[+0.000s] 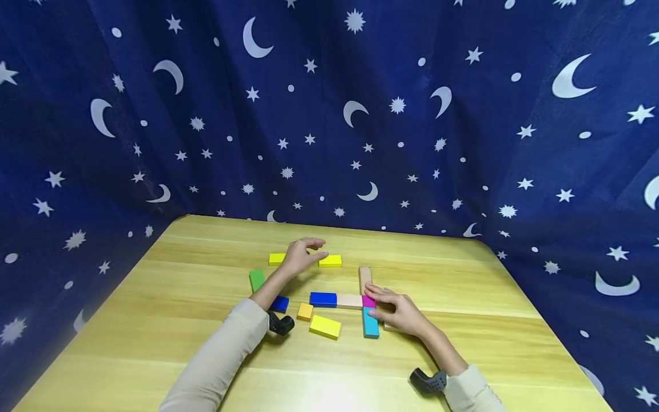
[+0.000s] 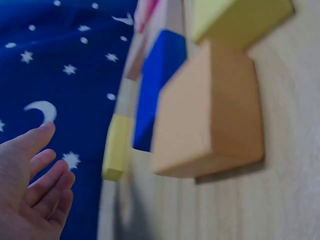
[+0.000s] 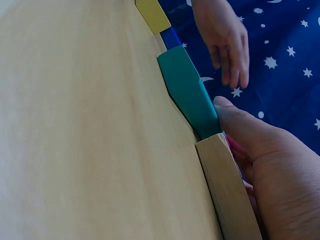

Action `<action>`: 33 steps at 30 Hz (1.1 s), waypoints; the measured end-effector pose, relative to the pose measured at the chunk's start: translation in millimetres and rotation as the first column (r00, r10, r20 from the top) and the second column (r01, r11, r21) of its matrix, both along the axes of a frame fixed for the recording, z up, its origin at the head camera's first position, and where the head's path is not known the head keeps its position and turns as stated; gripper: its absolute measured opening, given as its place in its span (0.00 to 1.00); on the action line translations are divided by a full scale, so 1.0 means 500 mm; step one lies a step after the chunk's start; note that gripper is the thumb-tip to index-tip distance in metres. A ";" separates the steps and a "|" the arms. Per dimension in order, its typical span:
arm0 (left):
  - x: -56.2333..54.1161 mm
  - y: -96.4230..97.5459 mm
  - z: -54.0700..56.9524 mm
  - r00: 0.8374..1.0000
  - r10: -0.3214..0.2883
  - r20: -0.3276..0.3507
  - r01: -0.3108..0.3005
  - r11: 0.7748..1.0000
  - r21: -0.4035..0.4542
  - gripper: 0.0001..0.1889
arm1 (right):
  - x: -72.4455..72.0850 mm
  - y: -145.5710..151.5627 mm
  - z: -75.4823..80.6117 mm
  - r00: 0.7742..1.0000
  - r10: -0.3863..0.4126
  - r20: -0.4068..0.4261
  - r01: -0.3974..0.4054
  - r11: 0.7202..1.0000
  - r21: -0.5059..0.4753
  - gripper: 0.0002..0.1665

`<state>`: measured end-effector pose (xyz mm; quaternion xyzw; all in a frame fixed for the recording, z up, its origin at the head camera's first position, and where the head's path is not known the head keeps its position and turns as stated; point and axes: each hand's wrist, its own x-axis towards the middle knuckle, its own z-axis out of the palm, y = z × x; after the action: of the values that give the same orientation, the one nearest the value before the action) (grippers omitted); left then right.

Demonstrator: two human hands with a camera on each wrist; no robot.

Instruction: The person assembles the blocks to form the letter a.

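Observation:
My left hand (image 1: pixel 300 257) hovers over the back of the table, fingers extended and holding nothing. Below it lie two yellow blocks, one left (image 1: pixel 277 259) and one right (image 1: pixel 330 261) of the hand. My right hand (image 1: pixel 399 312) reaches in from the right at a magenta block (image 1: pixel 368 301), its fingers and thumb apart. The fingertips overlap the near end of a plain wooden block (image 1: pixel 365 277); the thumb touches the edge of a teal block (image 1: pixel 370 326). Left of the magenta block, another plain block (image 1: pixel 349 301) and a blue block (image 1: pixel 323 299) form a row.
A green block (image 1: pixel 256 279) and another blue block (image 1: pixel 280 304) lie by the left forearm. An orange block (image 1: pixel 305 312) and a larger yellow block (image 1: pixel 325 327) sit in front of the row. One wooden block (image 3: pixel 227 187) lies under the right hand. A starry curtain (image 1: pixel 329 114) surrounds the table.

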<state>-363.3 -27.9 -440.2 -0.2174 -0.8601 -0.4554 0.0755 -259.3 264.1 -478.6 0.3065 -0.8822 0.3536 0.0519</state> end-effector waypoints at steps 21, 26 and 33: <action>-0.031 0.029 -0.038 0.994 -0.026 0.106 0.051 0.970 -0.238 0.20 | 0.004 -0.006 0.004 1.000 0.015 -0.026 -0.015 1.000 -0.006 0.31; -0.029 0.037 -0.032 0.992 -0.071 0.104 0.094 0.969 -0.230 0.19 | 0.003 -0.009 0.008 1.000 0.010 -0.015 -0.010 1.000 -0.006 0.31; -0.014 0.068 -0.021 0.975 -0.170 0.142 0.199 0.955 -0.221 0.18 | 0.004 -0.004 0.004 1.000 0.002 -0.016 -0.002 1.000 -0.008 0.31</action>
<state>-370.3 6.3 -450.6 -0.2763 -0.8865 -0.3683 -0.0458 -257.1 261.9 -476.9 0.3099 -0.8801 0.3547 0.0600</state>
